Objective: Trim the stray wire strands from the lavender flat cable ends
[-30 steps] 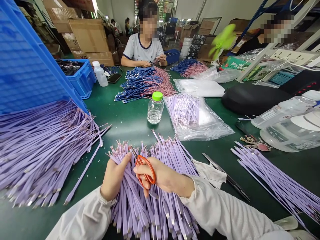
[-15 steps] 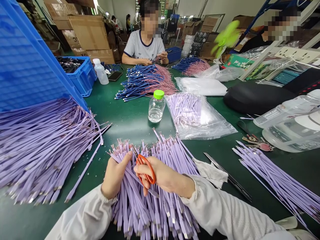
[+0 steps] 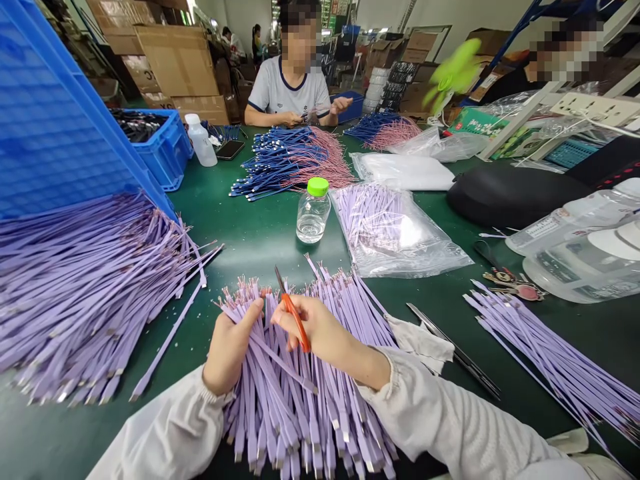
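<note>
A fan of flat lilac cables [image 3: 305, 407] with stripped wire ends lies on the green table [image 3: 250, 233] right before me. My left hand [image 3: 230, 347] grips the left part of this bundle, thumb on top near the wire tips. Beside it, my right hand [image 3: 313, 327] is closed round the handles of orange scissors [image 3: 293, 313]. The blades point away from me over the cable ends.
A big heap of lilac cables [image 3: 75, 293] lies left under a tilted blue crate [image 3: 50, 120]. More cables [image 3: 550, 353] lie right, beside long tweezers [image 3: 455, 357]. A green-capped bottle [image 3: 313, 210] and a bagged cable pack [image 3: 390, 230] stand ahead. A person [image 3: 293, 87] works opposite.
My right hand has turned and lifted the scissors so the blades now point up and away. The person opposite has spread one hand. My left hand holds still.
</note>
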The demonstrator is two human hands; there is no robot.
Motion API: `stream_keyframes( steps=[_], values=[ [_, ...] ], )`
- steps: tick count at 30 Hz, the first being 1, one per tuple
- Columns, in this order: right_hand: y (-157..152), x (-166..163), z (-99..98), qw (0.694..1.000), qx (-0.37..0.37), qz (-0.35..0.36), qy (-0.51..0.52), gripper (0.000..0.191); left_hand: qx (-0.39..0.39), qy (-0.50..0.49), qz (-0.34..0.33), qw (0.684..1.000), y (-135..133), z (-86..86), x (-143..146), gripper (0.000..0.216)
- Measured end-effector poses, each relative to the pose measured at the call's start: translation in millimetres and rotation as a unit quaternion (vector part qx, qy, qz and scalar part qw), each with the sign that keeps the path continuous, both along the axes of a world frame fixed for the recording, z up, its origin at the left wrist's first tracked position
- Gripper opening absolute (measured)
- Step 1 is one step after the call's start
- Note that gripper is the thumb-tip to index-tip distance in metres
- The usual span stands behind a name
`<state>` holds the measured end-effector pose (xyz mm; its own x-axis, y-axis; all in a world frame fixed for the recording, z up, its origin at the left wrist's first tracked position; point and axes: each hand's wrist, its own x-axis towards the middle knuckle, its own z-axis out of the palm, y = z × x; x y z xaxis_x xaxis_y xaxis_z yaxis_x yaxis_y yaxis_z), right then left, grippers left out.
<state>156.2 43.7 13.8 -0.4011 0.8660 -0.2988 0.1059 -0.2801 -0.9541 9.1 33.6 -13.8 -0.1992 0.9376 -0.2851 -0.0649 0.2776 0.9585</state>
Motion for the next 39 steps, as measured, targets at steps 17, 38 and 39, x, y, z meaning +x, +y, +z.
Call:
stream_keyframes(
  steps=[17, 38, 39],
  values=[
    [24.7, 27.6, -17.6, 0.635, 0.602, -0.104, -0.473, 0.019, -0.011, -0.097, -0.019, 0.995, 0.4, 6.0, -1.7, 0.038],
    [24.9, 22.6, -16.1, 0.856, 0.475, -0.086, -0.185, 0.039, 0.062, 0.052, -0.073, 0.994, -0.2, 13.9, 0.4, 0.028],
    [24.2, 21.3, -15.0, 0.863, 0.471, -0.076, -0.163, 0.040, 0.066, 0.068, -0.078, 0.992, 0.1, 13.7, 0.6, 0.026]
  ],
)
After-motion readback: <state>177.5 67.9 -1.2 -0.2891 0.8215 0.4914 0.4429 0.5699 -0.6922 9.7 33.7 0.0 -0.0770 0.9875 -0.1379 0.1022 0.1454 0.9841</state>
